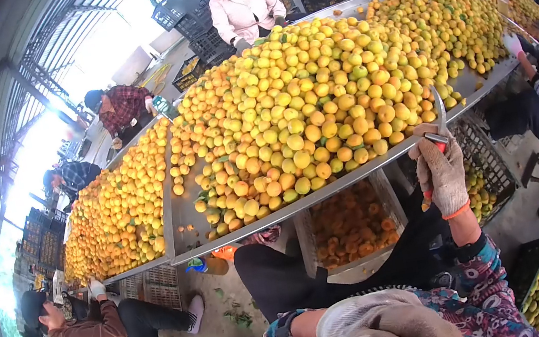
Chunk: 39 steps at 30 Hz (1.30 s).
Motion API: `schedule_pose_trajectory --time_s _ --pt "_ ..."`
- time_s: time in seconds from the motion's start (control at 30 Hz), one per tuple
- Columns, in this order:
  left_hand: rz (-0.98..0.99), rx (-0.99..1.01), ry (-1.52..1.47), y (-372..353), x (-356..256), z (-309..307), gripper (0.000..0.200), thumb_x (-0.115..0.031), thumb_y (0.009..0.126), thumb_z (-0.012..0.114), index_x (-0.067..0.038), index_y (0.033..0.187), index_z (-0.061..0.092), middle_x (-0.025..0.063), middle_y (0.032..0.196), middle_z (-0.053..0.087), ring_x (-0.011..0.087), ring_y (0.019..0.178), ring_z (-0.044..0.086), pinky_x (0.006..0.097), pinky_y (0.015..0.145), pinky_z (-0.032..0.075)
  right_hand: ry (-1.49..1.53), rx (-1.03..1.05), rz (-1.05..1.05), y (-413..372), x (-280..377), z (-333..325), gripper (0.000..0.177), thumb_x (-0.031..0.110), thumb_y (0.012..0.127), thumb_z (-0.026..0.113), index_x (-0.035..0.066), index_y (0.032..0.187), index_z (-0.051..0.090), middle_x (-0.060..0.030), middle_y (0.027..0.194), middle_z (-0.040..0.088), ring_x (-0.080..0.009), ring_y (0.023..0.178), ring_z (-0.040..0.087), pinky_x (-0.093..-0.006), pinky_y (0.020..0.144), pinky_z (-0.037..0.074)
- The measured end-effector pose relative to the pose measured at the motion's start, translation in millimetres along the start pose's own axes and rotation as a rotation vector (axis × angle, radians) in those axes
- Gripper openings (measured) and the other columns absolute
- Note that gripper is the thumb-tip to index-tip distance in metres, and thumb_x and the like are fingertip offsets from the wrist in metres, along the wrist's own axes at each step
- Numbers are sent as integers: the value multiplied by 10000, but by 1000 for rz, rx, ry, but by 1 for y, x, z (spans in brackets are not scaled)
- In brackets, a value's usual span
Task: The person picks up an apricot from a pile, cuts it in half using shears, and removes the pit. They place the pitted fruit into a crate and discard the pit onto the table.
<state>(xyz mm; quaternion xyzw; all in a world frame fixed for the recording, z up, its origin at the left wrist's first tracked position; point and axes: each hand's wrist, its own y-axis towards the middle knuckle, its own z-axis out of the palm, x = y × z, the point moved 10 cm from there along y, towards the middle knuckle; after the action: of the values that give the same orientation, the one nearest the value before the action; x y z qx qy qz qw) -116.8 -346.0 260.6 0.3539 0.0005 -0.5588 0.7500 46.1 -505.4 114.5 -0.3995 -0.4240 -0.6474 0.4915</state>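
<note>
The person's gloved right hand (441, 174) is clenched around red-handled clippers (440, 111). Their blade points up at the near edge of the counter (182, 213), just beside the heaped oranges (302, 108). The gloved left hand (383, 322) hangs well below that edge, and it cannot be told whether it grips anything. Clipping likely goes best with one fruit steadied at the counter's near edge and the blade tip kept off the peel. A crate (351, 226) of fruit sits under the counter.
</note>
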Motion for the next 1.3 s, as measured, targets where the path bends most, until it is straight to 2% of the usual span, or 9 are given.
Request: schedule_pose_trajectory --time_s 0.07,0.23,0.4,0.53,0.67,0.7,0.8,1.13,1.3 --pt "-59 108 -137 -5 10 -13 361 -117 924 531 49 626 647 212 598 633 220 453 600 279 418 469 19 -2 -14 1 -3 0 261 162 934 559 -1 1134 519 -34 738 588 -38 394 447 -177 325 332" --pt "341 388 -51 20 -20 16 163 -33 855 598 55 734 662 256 730 656 244 570 642 278 509 517 12 17 -9 1 -2 5 276 173 932 572 7 1146 519 -34 746 593 -36 398 450 -172 327 336" --pt "230 589 -115 26 -13 14 205 -120 904 600 82 892 632 289 919 638 283 694 662 302 592 557 47 -22 -11 2 -6 7 277 167 923 580 7 1143 527 -38 750 597 -41 381 441 -173 312 326" --pt "128 440 -277 15 0 -13 368 -213 862 677 94 1040 580 312 1023 602 328 814 663 349 667 569 28 -12 15 4 -12 11 256 149 919 579 6 1128 539 -41 744 607 -40 386 448 -181 317 340" --pt "-25 586 -138 19 28 -50 579 -166 732 793 111 1137 486 280 1199 480 369 1067 566 443 890 499 57 24 2 7 -17 14 246 154 922 575 12 1120 543 -33 745 608 -34 396 461 -167 325 346" --pt "-165 356 -92 16 38 -71 588 -155 720 801 110 1131 474 291 1219 456 354 1066 565 436 889 502 44 5 20 7 -20 13 244 156 923 575 15 1119 544 -32 745 608 -33 398 462 -165 327 345" --pt "-249 331 -113 30 40 -94 670 -47 716 783 -21 1255 385 232 1320 407 314 1149 515 406 938 479 13 -10 64 8 -26 9 238 164 927 572 28 1121 552 -22 740 607 -26 408 468 -160 330 343" --pt "-249 145 206 48 48 -149 636 -94 741 777 -2 1248 405 178 1308 484 223 1168 522 355 985 440 88 51 203 5 -72 11 248 190 940 552 28 1128 553 -14 730 634 -35 414 482 -170 332 348" --pt "-356 -6 272 51 55 -166 727 -273 682 831 25 1218 441 193 1213 550 244 1056 591 354 881 515 92 113 299 -4 -85 15 245 181 937 556 23 1123 548 -31 733 631 -42 411 477 -178 334 358"
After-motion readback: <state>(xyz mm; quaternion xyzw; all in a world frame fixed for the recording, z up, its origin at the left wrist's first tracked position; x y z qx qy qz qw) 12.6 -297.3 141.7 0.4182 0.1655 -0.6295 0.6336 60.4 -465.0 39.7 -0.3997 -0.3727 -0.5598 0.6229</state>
